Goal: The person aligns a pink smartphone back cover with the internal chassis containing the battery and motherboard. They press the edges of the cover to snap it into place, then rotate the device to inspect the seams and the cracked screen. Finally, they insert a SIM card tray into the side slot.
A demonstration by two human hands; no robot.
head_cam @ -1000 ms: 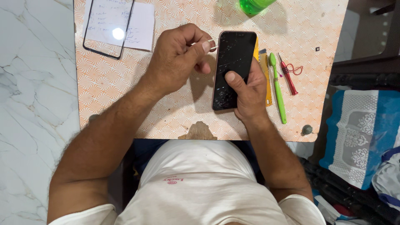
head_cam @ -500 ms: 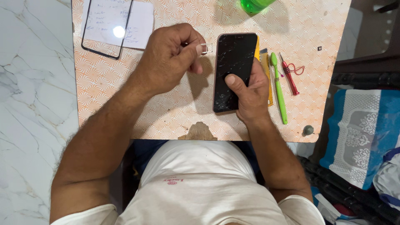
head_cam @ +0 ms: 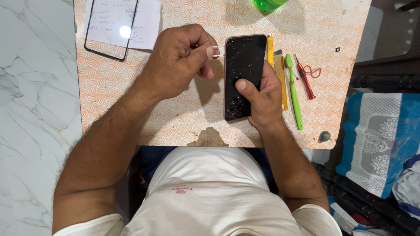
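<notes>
the smartphone [head_cam: 243,76], dark-screened with a web of cracks across its glass and a pinkish frame, lies flat on the patterned table [head_cam: 175,113], pinned by the right hand [head_cam: 258,94], whose thumb presses the screen, apparently to steady it. just left of the phone's upper edge, the left hand [head_cam: 179,61] is closed, pinching a small pale metal piece [head_cam: 216,51], seemingly a sim tray, level with the phone's side. a green tool [head_cam: 294,89] and red screwdriver [head_cam: 305,78] lie to the phone's right.

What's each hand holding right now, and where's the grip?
Right hand grips the cracked phone at its lower half, thumb on the screen. Left hand pinches a small metal piece by its end.
</notes>
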